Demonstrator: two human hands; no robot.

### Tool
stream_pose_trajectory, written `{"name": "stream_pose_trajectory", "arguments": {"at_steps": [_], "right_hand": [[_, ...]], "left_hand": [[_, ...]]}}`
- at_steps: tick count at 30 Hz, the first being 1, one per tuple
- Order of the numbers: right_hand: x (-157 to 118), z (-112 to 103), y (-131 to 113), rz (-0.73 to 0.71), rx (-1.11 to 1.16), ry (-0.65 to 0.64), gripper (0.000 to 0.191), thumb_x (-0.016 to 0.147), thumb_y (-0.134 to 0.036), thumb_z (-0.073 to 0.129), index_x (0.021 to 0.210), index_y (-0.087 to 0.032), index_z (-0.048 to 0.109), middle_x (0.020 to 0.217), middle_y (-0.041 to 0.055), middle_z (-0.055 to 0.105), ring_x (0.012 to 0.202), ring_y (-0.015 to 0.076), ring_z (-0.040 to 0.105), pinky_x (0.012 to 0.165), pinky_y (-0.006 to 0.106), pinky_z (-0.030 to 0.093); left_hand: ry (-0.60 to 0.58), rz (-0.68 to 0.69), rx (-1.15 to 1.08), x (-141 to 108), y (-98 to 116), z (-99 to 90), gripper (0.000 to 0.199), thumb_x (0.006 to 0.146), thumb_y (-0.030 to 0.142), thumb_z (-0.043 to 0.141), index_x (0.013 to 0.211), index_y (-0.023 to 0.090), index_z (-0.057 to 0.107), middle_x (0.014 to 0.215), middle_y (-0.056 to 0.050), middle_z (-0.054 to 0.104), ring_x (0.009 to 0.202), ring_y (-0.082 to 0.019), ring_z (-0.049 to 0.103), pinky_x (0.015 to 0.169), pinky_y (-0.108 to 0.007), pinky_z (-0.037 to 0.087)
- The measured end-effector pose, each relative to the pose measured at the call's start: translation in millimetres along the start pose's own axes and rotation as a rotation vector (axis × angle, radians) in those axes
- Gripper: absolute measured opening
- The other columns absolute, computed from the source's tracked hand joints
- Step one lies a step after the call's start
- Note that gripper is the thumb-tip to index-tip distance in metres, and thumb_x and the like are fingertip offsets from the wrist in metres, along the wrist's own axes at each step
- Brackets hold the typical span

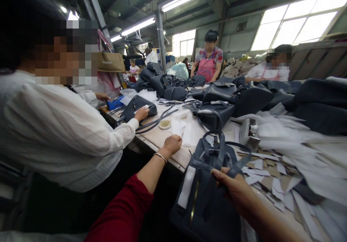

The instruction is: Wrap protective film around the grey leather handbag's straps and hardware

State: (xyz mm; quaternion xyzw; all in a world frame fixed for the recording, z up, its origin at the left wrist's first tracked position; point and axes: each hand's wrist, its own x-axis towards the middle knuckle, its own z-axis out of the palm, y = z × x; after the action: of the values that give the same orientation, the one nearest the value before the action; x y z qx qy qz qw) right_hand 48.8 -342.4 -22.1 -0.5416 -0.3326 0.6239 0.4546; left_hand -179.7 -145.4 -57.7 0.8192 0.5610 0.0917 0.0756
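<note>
A dark blue-grey leather backpack leans upright at the table edge in front of me, with a brass-toned zip and a white foam wrap on its front. My right hand grips one of its straps, thumb on top. The bag's looped handle stands up above that hand. My left hand is over the table edge left of the bag, its fingers curled together. Thin white foam sheets lie just beyond its fingertips; whether it pinches anything is hidden.
Cut card strips and a metal box lie to the right. A tape roll sits ahead. Dark bags are heaped across the table. Close on my left, a co-worker in a white shirt touches another bag.
</note>
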Motion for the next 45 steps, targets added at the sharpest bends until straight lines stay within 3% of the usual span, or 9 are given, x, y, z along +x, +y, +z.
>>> {"name": "stream_pose_trajectory", "arguments": {"at_steps": [6, 10, 14, 19, 25, 29, 33, 40, 45], "right_hand": [[-6.7, 4.7, 1.7, -0.015, -0.056, 0.016, 0.049, 0.069, -0.059, 0.077, 0.062, -0.018, 0.050, 0.056, -0.0046, 0.044, 0.049, 0.0084, 0.038, 0.047, 0.022, 0.025], [-8.9, 2.9, 8.3, 0.011, -0.059, 0.057, 0.054, 0.067, -0.063, 0.077, 0.060, -0.019, 0.047, 0.055, -0.0048, 0.042, 0.048, 0.0086, 0.037, 0.047, 0.022, 0.025], [-7.8, 4.2, 12.2, 0.015, -0.058, 0.093, 0.055, 0.066, -0.065, 0.076, 0.059, -0.019, 0.047, 0.054, -0.0036, 0.044, 0.048, 0.0099, 0.040, 0.047, 0.022, 0.028], [0.0, 5.7, 13.1, 0.008, -0.090, 0.122, 0.055, 0.063, -0.066, 0.076, 0.056, -0.019, 0.048, 0.053, -0.0030, 0.044, 0.048, 0.0105, 0.039, 0.047, 0.024, 0.029], [13.6, -1.3, 21.3, 0.001, -0.101, 0.116, 0.054, 0.065, -0.065, 0.075, 0.055, -0.019, 0.048, 0.053, -0.0026, 0.044, 0.049, 0.0114, 0.039, 0.048, 0.024, 0.029], [15.6, -0.3, 22.1, 0.026, -0.033, 0.098, 0.053, 0.067, -0.062, 0.077, 0.056, -0.019, 0.047, 0.053, -0.0034, 0.044, 0.050, 0.0115, 0.040, 0.049, 0.025, 0.030], [14.4, 5.2, 20.8, 0.045, -0.005, 0.099, 0.052, 0.066, -0.060, 0.079, 0.057, -0.019, 0.048, 0.053, -0.0041, 0.045, 0.049, 0.0107, 0.040, 0.049, 0.024, 0.028], [10.5, 4.5, 20.3, 0.013, -0.013, 0.098, 0.052, 0.069, -0.060, 0.077, 0.058, -0.019, 0.047, 0.053, -0.0044, 0.043, 0.049, 0.0102, 0.039, 0.049, 0.024, 0.028], [11.0, -7.3, 24.9, 0.033, -0.054, 0.098, 0.050, 0.073, -0.059, 0.075, 0.060, -0.019, 0.047, 0.053, -0.0049, 0.043, 0.048, 0.0096, 0.038, 0.047, 0.024, 0.027]], "left_hand": [[0.009, 0.081, -0.008, -7.6, 14.2, 8.6, 0.050, 0.081, 0.038, 0.069, 0.128, 0.025, 0.064, 0.125, -0.010, 0.063, 0.114, -0.026, 0.058, 0.101, -0.037, 0.047], [0.084, 0.021, -0.002, 2.4, 18.0, 8.0, 0.044, 0.092, 0.044, 0.054, 0.133, 0.029, 0.059, 0.133, -0.007, 0.059, 0.121, -0.023, 0.052, 0.107, -0.035, 0.041], [0.159, -0.223, 0.049, 33.8, -13.9, -8.7, 0.051, 0.095, 0.049, 0.043, 0.139, 0.025, 0.053, 0.153, -0.014, 0.037, 0.139, -0.034, 0.033, 0.113, -0.052, 0.030], [0.100, -0.421, 0.112, 72.3, -70.4, -20.5, 0.053, 0.091, 0.053, 0.047, 0.134, 0.025, 0.058, 0.161, -0.014, 0.024, 0.147, -0.044, 0.013, 0.111, -0.065, 0.020], [0.033, -0.376, 0.186, 72.4, -97.8, -14.7, 0.033, 0.089, 0.037, 0.051, 0.114, 0.029, 0.070, 0.156, -0.007, 0.037, 0.147, -0.036, 0.017, 0.113, -0.060, 0.018], [0.031, -0.288, 0.216, 56.9, -104.9, -22.5, 0.035, 0.091, 0.046, 0.047, 0.112, 0.033, 0.072, 0.148, -0.003, 0.049, 0.145, -0.033, 0.020, 0.116, -0.058, 0.014], [0.026, -0.256, 0.223, 45.3, -108.2, -28.0, 0.046, 0.092, 0.058, 0.039, 0.113, 0.034, 0.072, 0.152, -0.004, 0.044, 0.145, -0.035, 0.021, 0.115, -0.060, 0.012], [-0.008, -0.258, 0.190, 41.6, -100.6, -32.7, 0.052, 0.090, 0.062, 0.040, 0.109, 0.027, 0.073, 0.154, -0.011, 0.041, 0.143, -0.042, 0.025, 0.110, -0.066, 0.020], [0.105, -0.137, 0.162, 42.0, -74.3, -45.4, 0.046, 0.097, 0.044, 0.037, 0.114, 0.017, 0.070, 0.135, -0.020, 0.057, 0.130, -0.036, 0.044, 0.107, -0.055, 0.030]]}}
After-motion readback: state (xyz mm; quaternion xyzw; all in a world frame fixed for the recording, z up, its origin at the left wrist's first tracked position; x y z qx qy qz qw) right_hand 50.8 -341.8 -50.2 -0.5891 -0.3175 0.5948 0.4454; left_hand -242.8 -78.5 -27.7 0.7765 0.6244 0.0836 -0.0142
